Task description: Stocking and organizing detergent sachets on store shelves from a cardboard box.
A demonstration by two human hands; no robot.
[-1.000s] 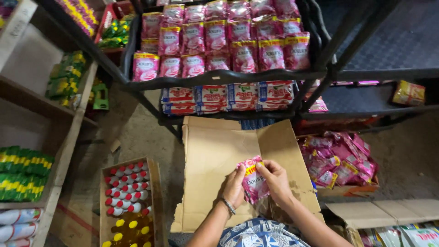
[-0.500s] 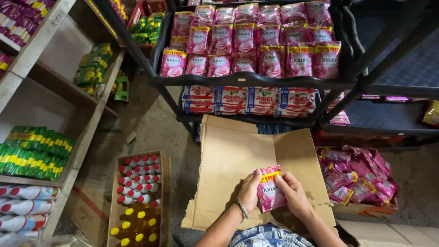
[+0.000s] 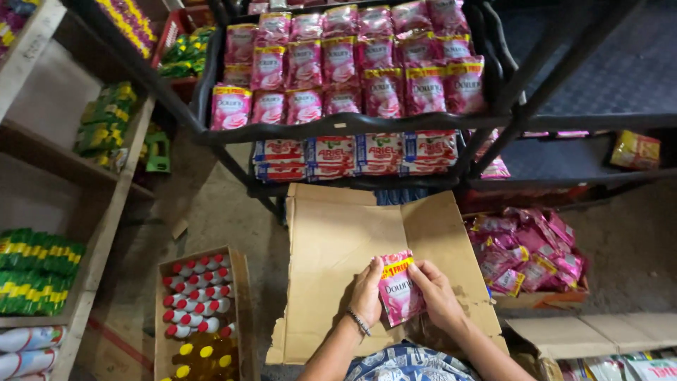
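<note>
I hold a pink packet [image 3: 400, 288] with both hands. My left hand [image 3: 367, 291] grips its left edge and my right hand [image 3: 437, 293] grips its right edge, fingers closed on it. It is over a flat brown cardboard sheet [image 3: 338, 240] on the floor. A box of bottles [image 3: 201, 310] sits to my left.

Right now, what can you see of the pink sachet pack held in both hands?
The pink sachet pack is a flat, glossy, plastic-looking pouch, or possibly a few stacked together, with a yellow band across its top. It is held roughly upright, tilted slightly, over a flattened brown cardboard sheet. The left hand grips its left edge and the right hand its right edge. It looks sealed.
</note>
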